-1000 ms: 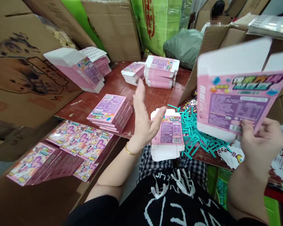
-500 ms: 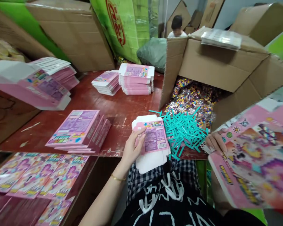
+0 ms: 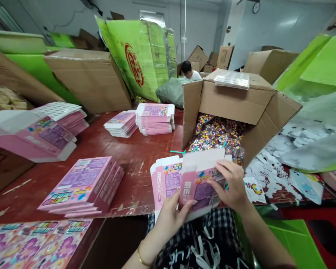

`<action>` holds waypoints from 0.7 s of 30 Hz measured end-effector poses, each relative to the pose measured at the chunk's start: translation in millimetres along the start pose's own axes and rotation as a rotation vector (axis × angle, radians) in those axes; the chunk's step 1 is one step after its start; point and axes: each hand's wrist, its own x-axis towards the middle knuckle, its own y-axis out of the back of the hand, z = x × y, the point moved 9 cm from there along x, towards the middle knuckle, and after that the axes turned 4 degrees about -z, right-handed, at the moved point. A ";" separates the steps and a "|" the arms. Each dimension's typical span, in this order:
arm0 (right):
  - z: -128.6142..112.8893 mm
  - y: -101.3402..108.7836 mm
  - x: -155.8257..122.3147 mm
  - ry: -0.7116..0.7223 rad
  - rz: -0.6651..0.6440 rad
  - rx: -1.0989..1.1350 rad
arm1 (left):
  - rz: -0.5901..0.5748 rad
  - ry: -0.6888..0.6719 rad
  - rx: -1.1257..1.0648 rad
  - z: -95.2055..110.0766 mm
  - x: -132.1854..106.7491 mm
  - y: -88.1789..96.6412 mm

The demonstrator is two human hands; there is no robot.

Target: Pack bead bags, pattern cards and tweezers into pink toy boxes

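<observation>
My left hand (image 3: 172, 215) and my right hand (image 3: 232, 184) both grip a pink flat-packed carton (image 3: 199, 178), lifted and partly opened above my lap. Left fingers pinch its lower left edge; right fingers press on its printed face. Just behind it lies a small pile of flat pink cartons (image 3: 165, 178) at the table's near edge. A stack of assembled pink boxes (image 3: 85, 186) lies to the left on the red-brown table (image 3: 134, 149).
An open cardboard box (image 3: 238, 101) full of colourful packets (image 3: 218, 132) lies on its side at right. More flat carton stacks (image 3: 155, 118) sit further back, pink boxes (image 3: 30, 136) at left. Another person (image 3: 189, 71) sits in the background. White punched sheets (image 3: 271, 175) lie at right.
My right hand has let go of the large pink box and come to the carton. My left hand has lifted a flat carton off the pile. The camera has tilted up.
</observation>
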 end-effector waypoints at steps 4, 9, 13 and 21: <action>0.2 -8.6 24.8 -0.026 -0.305 0.266 | -0.007 -0.183 0.209 33.1 3.6 13.7; -1.9 -8.5 21.2 -0.075 -0.263 0.617 | 0.214 -0.397 0.591 56.4 16.8 23.2; -19.9 -2.5 16.6 0.047 -0.260 0.591 | -0.137 -0.298 0.441 44.2 35.1 2.0; 12.6 33.1 2.4 -0.217 0.277 0.143 | -0.196 0.239 -0.454 -2.7 1.5 -24.1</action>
